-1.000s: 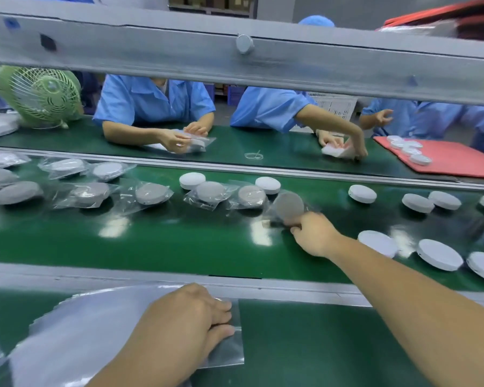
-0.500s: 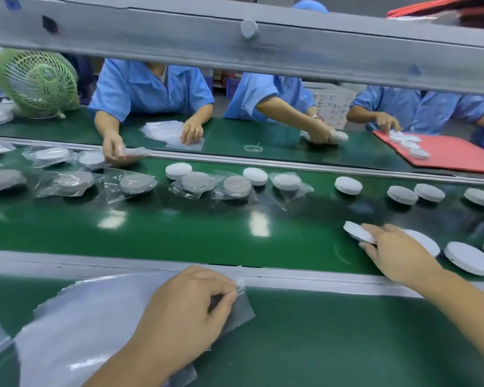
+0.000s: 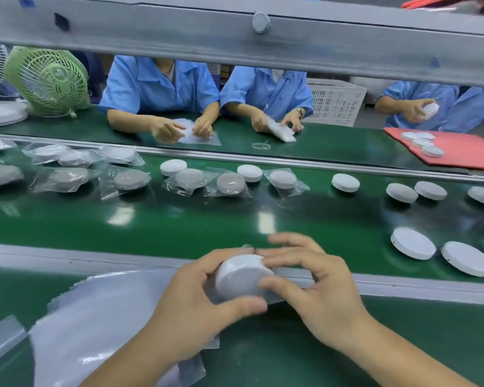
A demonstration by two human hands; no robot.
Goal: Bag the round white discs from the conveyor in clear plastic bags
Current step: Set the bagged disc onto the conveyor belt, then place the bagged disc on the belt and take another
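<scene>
white disc (image 3: 242, 277) held in left hand (image 3: 193, 311) and right hand (image 3: 319, 289) grip, edges partly hidden; bags (image 3: 109, 317) blurred

A white disc (image 3: 242, 277), picked off the conveyor belt (image 3: 179, 222) half a second ago, is now held between both hands above the stack of clear bags (image 3: 101, 317). The right hand (image 3: 319, 289) is drawn back from the belt, and the left hand (image 3: 190, 308) is raised off the bags and curled round the disc.

Left hand (image 3: 196, 305) and right hand (image 3: 316, 291) grip white disc (image 3: 242, 279) above stacked clear bags (image 3: 101, 311).
</scene>
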